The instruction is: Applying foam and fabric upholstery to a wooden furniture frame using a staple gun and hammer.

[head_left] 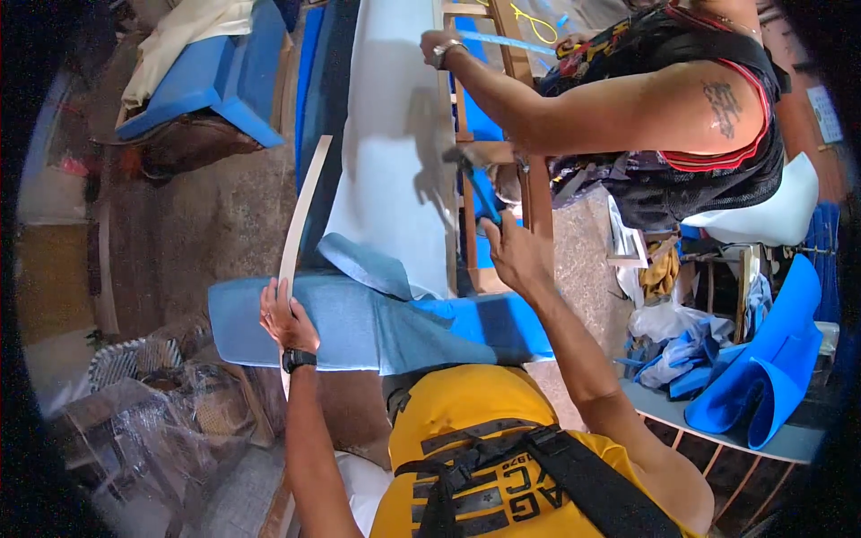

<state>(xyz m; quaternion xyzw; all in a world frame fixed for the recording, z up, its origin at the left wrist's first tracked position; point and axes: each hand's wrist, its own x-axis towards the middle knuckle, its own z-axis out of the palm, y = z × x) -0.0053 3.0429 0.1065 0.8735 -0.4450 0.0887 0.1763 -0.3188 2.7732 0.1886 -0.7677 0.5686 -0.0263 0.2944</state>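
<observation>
My left hand is closed on a long, pale, slightly bowed strip, holding it against a padded sofa part. Grey-blue fabric covers the left and middle of that part. A loose flap of the fabric folds up on its far side. On the right, bright blue foam shows uncovered. My right hand grips a hammer by its blue handle, raised near the wooden frame, its dark head pointing up and left.
A light padded surface runs away beside a wooden frame. At the right, a co-worker's arm reaches across it with a light blue tape. Blue foam pieces lie at right. Plastic-wrapped furniture stands at left.
</observation>
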